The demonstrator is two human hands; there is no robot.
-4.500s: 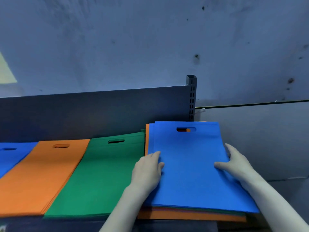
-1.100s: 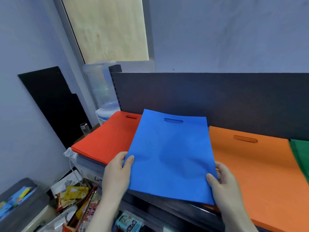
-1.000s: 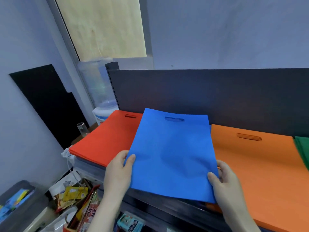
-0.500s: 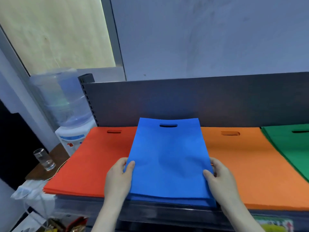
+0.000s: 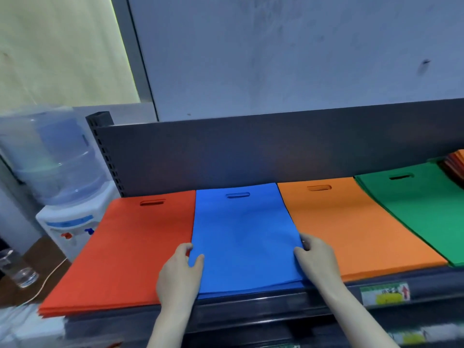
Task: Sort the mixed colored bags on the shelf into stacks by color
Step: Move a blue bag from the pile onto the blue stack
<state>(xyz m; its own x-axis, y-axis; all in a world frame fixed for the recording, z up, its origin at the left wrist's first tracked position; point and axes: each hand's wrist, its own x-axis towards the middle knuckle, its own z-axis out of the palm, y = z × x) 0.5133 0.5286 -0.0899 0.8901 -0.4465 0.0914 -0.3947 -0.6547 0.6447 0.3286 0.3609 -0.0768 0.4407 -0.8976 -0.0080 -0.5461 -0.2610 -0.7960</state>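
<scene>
A blue bag [image 5: 241,234] lies flat on top of the blue stack, between the red stack [image 5: 135,247] and the orange stack [image 5: 351,227]. My left hand [image 5: 179,275] holds its left edge near the front, thumb on top of the blue. At the right edge my right hand [image 5: 316,257] pinches the bag in the same way. A green stack [image 5: 414,209] sits right of the orange one. At the far right edge of the view, a corner of the mixed pile [image 5: 455,164] shows orange and red layers.
The dark shelf has a tall back panel [image 5: 251,151] and a front lip [image 5: 251,302] carrying a price label [image 5: 384,293]. A water dispenser [image 5: 62,197] stands left of the shelf, and a glass [image 5: 17,270] sits on a low brown surface beside it.
Both hands carried the blue bag left from the mixed pile. It was tilted over the shelf edge a second ago and now lies flat and squared on the blue stack.
</scene>
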